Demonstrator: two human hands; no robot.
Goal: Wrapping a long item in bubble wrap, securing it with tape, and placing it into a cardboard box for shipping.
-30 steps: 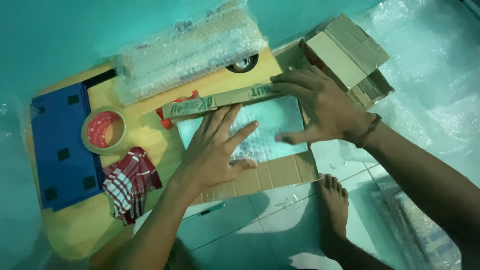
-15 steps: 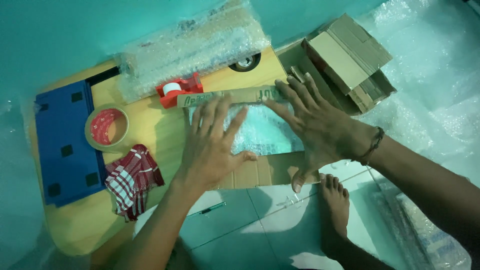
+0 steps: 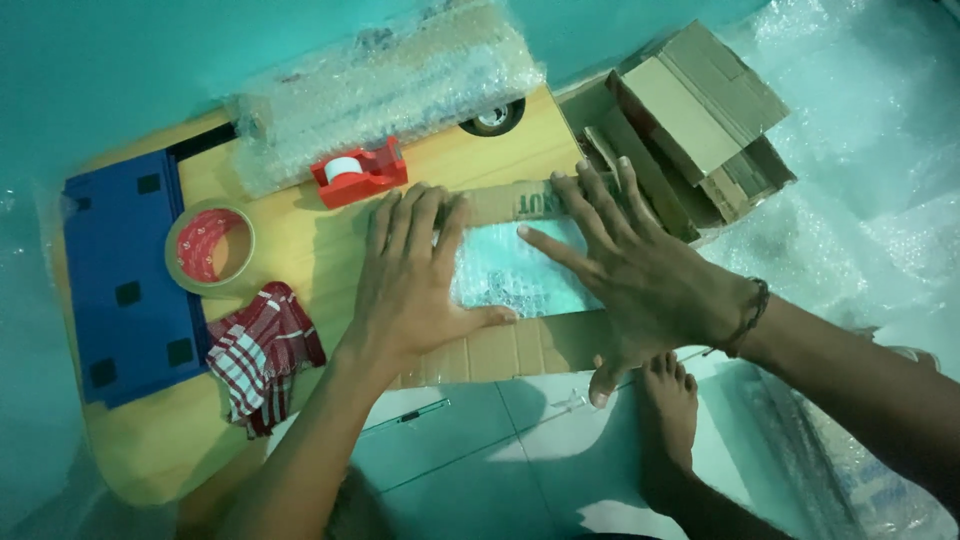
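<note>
bubble wrap parcel [image 3: 520, 275] lies on a cardboard sheet [image 3: 500, 350] on our wooden board [image 3: 300, 250], mostly hidden. our left hand [image 3: 415, 275] and right hand [image 3: 640, 275] press flat on it, fingers spread, grasping nothing. parcel contents unreadable.

A low wooden surface [image 3: 300, 250] lies flat on a floor [image 3: 480, 450] of pale glossy tiles with thin dark joints; the tiles show just below its near edge. Above the surface's far edge rises a plain teal wall [image 3: 150, 60]. A small black wheel [image 3: 493, 118] sits at that far edge. Right of the surface, loose bubble wrap [image 3: 860, 170] spreads over the floor and catches bright highlights. The light is cool and bluish-green throughout, brightest on the tiles below the surface, dimmer toward the wall's left side, where the corner falls into soft shadow.
</note>
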